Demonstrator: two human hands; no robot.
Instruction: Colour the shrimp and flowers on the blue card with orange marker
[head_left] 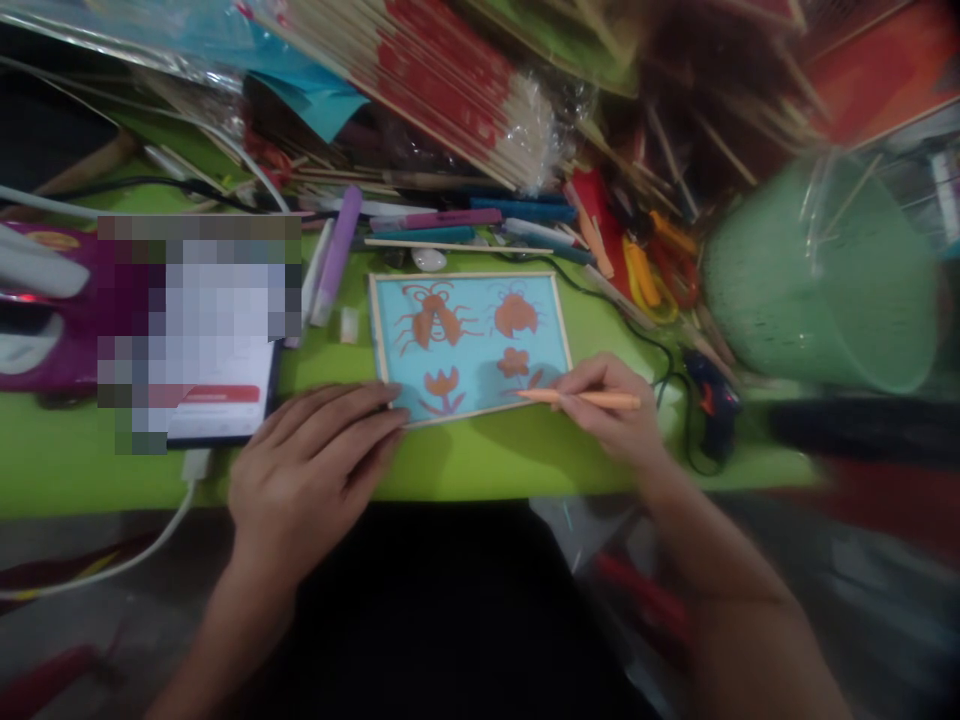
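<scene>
A light blue picture card with a thin wooden frame lies on the green table, bearing orange-brown drawings of two insects and two flowers. My left hand rests flat, fingers stretched out, with its fingertips on the card's lower left corner. In my right hand is an orange marker, pinched between thumb and fingers. Its tip points left and is at the stem and leaves of the lower right flower. Whether the tip touches the surface I cannot tell.
A phone, partly blurred out, lies left with a white cable. Behind the card are a purple marker, several pens and sticks. To the right stand a green bin, yellow-handled scissors and a dark tool with a cord.
</scene>
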